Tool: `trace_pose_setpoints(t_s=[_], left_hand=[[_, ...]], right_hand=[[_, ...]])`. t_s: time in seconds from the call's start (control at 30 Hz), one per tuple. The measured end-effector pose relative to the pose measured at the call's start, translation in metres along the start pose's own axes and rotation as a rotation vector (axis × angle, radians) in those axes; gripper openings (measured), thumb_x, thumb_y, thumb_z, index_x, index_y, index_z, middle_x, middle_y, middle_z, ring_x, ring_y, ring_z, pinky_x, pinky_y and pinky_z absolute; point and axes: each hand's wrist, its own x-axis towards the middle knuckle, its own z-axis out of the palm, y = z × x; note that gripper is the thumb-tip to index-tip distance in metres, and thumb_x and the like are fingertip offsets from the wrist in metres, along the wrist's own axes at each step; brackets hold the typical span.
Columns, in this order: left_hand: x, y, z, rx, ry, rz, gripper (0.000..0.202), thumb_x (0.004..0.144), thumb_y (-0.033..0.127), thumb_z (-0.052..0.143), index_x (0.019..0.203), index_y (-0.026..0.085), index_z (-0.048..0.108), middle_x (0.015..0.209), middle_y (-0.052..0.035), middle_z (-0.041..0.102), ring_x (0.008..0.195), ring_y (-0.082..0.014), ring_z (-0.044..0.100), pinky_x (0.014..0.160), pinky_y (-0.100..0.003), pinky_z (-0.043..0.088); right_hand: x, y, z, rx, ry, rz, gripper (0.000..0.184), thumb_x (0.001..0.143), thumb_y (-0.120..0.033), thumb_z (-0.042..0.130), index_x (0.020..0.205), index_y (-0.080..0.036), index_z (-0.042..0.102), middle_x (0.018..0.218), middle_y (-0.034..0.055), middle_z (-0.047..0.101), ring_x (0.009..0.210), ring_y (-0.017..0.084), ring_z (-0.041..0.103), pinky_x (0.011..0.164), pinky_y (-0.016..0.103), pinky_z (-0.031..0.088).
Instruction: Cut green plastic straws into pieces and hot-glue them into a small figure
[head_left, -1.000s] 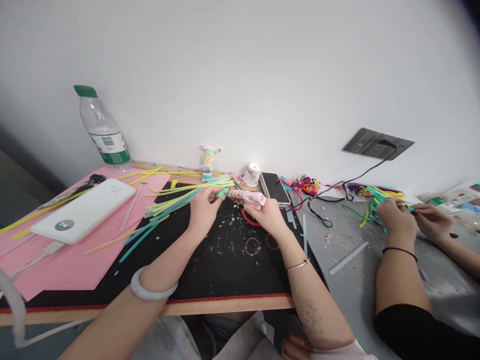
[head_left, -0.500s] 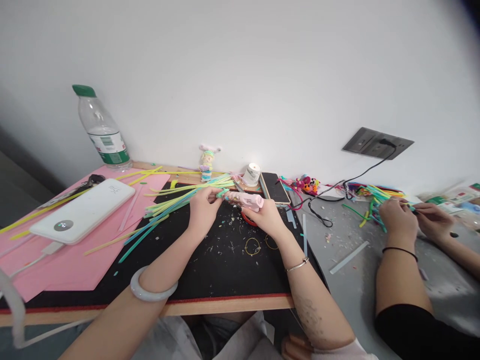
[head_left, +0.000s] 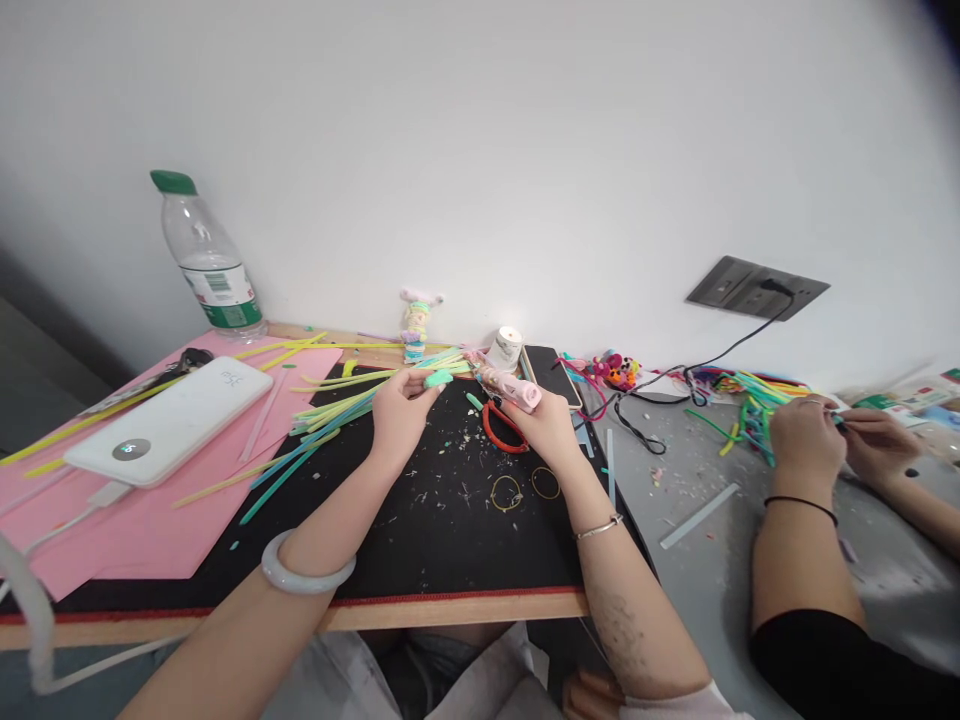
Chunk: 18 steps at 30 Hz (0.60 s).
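My left hand pinches a small mint-green pipe cleaner piece above the black mat. My right hand is closed round a pink glue gun, whose tip points left and stands a little apart from the green piece. Beside my left hand lies a fan of green, blue and yellow pipe cleaners. A red-handled tool lies on the mat just under my right hand.
A white power bank rests on pink paper, with a water bottle behind it. A small figure, a tape roll and a phone stand by the wall. Another person's hands work pipe cleaners at the right.
My hands have drawn apart: the glue gun tip has left the green piece and tilted up to the right. My left hand has lifted the piece slightly.
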Motion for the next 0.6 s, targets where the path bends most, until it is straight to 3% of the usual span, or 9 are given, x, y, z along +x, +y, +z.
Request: trace_pose_setpoints(t_s=[0.13, 0.33, 0.6], left_hand=[[0.007, -0.006, -0.003, -0.081, 0.087, 0.014, 0.026, 0.063, 0.022, 0.069, 0.086, 0.013, 0.064, 0.084, -0.0068, 0.068, 0.079, -0.0185, 0.064, 0.079, -0.034, 0.051], [0.010, -0.005, -0.006, -0.146, 0.145, -0.001, 0.025, 0.062, 0.022, 0.069, 0.085, 0.013, 0.064, 0.083, -0.0059, 0.068, 0.079, -0.0181, 0.064, 0.080, -0.033, 0.051], [0.012, -0.009, -0.006, -0.134, 0.142, -0.004, 0.026, 0.062, 0.024, 0.069, 0.086, 0.015, 0.064, 0.085, -0.0063, 0.068, 0.082, -0.0190, 0.064, 0.080, -0.033, 0.051]], right_hand=[[0.000, -0.001, -0.002, -0.042, -0.122, -0.121, 0.024, 0.074, -0.029, 0.058, 0.097, -0.021, 0.063, 0.083, 0.0024, 0.068, 0.071, 0.017, 0.059, 0.062, 0.025, 0.040], [-0.002, -0.001, 0.001, -0.036, -0.379, -0.275, 0.042, 0.065, -0.015, 0.063, 0.106, -0.021, 0.059, 0.099, 0.0042, 0.064, 0.086, 0.018, 0.057, 0.074, 0.027, 0.041], [0.002, 0.000, -0.010, -0.042, -0.502, -0.337, 0.055, 0.058, -0.007, 0.063, 0.112, -0.020, 0.060, 0.105, 0.0063, 0.061, 0.099, 0.021, 0.054, 0.087, 0.034, 0.039]])
